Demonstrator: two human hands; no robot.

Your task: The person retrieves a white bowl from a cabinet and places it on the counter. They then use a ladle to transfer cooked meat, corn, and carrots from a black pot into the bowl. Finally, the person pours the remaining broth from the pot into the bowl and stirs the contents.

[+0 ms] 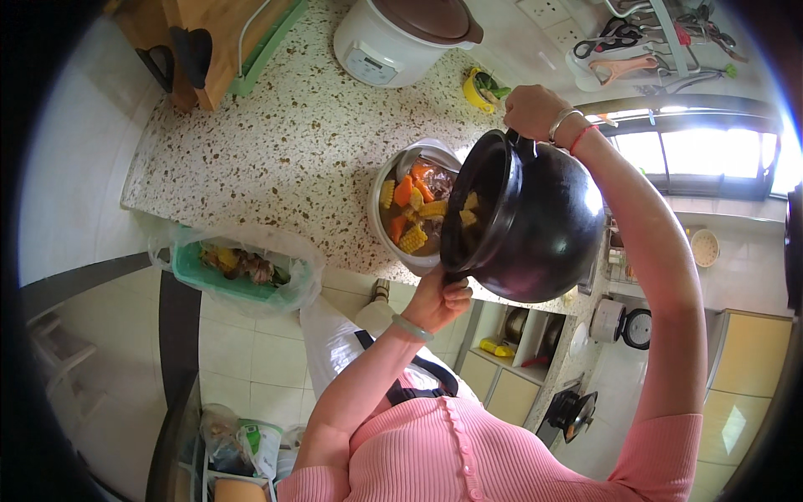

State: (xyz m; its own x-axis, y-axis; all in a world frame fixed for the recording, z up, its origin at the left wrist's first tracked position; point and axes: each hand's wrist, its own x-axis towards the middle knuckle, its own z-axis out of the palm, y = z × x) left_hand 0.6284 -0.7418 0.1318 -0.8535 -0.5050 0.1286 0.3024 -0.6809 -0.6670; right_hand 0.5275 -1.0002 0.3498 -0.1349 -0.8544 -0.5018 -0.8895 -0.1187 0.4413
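A large dark, glossy cooking pot (544, 226) is tipped on its side, its mouth facing left over a white bowl (375, 209) on the counter. My right hand (531, 113) is closed round the handle on the pot's far side. Closer to me, my left hand (439, 303) grips the pot at its near side by the rim. Corn pieces (412, 239), orange carrot chunks (403, 191) and meat lie in broth in the bowl, with a ladle (407, 161) at its edge. Some yellow pieces (470, 209) show inside the pot's mouth; the rest of its inside is dark.
A white electric cooker (376, 46) with a brown lid stands at the back beside a small yellow container (478, 90). A green scrap bin (188, 263) lined with clear plastic hangs by the counter's front edge. Cutting boards (180, 50) stand far left; utensils (623, 38) hang far right.
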